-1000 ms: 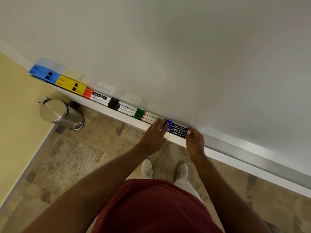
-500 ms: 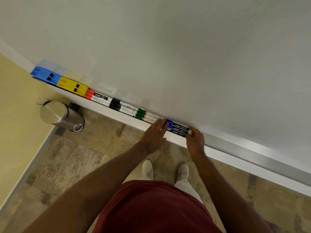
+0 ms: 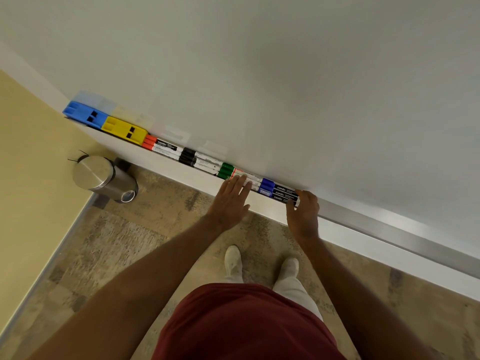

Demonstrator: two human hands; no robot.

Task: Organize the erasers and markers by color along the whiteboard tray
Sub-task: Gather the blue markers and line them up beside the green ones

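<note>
1. The room is dim and evenly lit, with a soft greyish cast over the whiteboard (image 3: 285,74).
2. No harsh glare on the whiteboard; just faint, blurred reflections of the erasers and markers right above the tray (image 3: 389,245).
3. Below the whiteboard, the floor looks smeared, slightly motion-blurred.
4. Wide-angle distortion bends the whiteboard's lower edge towards the frame's sides.
5. The steel bin (image 3: 104,178), left below the whiteboard, catches a dull sheen.

Pale yellow wall (image 3: 28,157), mottled brown carpet floor (image 3: 124,245), steel pedal bin (image 3: 102,178) in the corner
</note>
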